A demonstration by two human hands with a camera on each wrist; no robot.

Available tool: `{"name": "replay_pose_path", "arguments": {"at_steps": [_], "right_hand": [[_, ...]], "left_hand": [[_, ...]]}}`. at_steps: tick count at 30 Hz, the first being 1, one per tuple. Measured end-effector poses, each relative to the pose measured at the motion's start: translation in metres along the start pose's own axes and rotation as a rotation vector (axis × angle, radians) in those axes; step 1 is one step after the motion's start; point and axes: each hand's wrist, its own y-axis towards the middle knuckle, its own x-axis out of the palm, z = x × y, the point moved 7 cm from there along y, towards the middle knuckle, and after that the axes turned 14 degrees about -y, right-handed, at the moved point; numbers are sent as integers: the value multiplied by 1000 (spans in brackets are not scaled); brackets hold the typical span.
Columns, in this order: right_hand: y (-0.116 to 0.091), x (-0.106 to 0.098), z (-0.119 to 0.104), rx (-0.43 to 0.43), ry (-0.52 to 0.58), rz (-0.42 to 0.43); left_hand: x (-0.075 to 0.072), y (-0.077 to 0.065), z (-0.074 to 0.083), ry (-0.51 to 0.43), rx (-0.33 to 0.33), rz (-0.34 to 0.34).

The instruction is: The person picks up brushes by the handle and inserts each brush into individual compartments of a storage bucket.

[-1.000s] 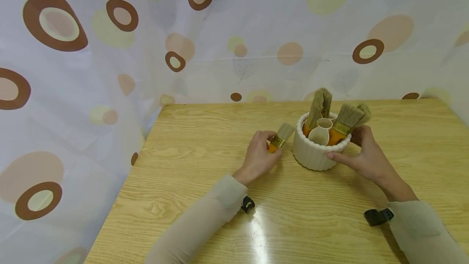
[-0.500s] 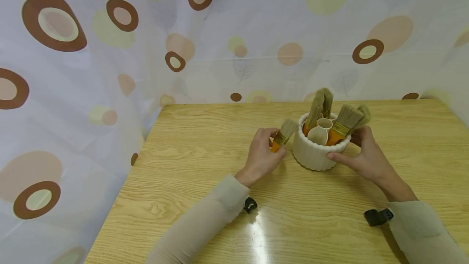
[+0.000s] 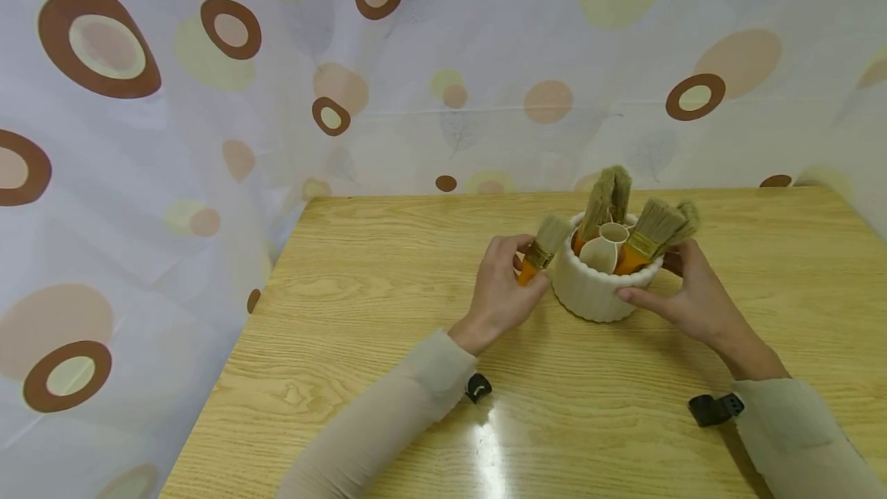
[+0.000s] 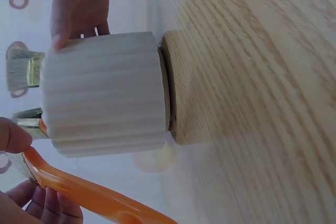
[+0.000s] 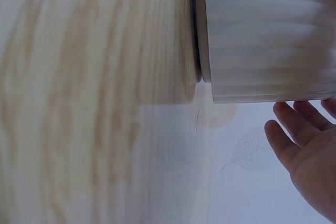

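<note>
A paintbrush (image 3: 540,254) with an orange handle and pale bristles is pinched in my left hand (image 3: 500,289), just left of a white ribbed brush holder (image 3: 589,293). Its bristles point up and to the right, level with the holder's rim; in the left wrist view its orange handle (image 4: 97,196) hangs beside the holder's wall. My right hand (image 3: 700,303) grips the holder at its right side, thumb on the front near the rim and fingers partly hidden behind. Several other brushes (image 3: 654,226) stand bristles up in the holder, around round compartments (image 3: 614,232).
The holder stands on a wood-grain table (image 3: 374,276), towards its back right. A patterned white curtain (image 3: 416,60) hangs behind the table and along its left side. Black wrist devices (image 3: 714,410) sit at both sleeve cuffs.
My left hand has raised the paintbrush slightly and brought it right, closer to the holder. The right hand stays on the holder, which has barely shifted.
</note>
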Motion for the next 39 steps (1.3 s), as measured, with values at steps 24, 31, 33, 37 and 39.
{"name": "replay_pose_path", "arguments": {"at_steps": [24, 31, 33, 37, 39], "right_hand": [[0, 1, -5, -19, 32, 6], [0, 1, -4, -7, 24, 2], [0, 2, -4, -6, 24, 0], [1, 2, -3, -9, 29, 1], [1, 2, -3, -12, 34, -1]], "left_hand": [[13, 12, 24, -32, 66, -29], [16, 16, 33, -31, 109, -29], [17, 17, 36, -30, 117, -35], [19, 19, 43, -38, 140, -48], [20, 21, 46, -31, 154, -48]]}}
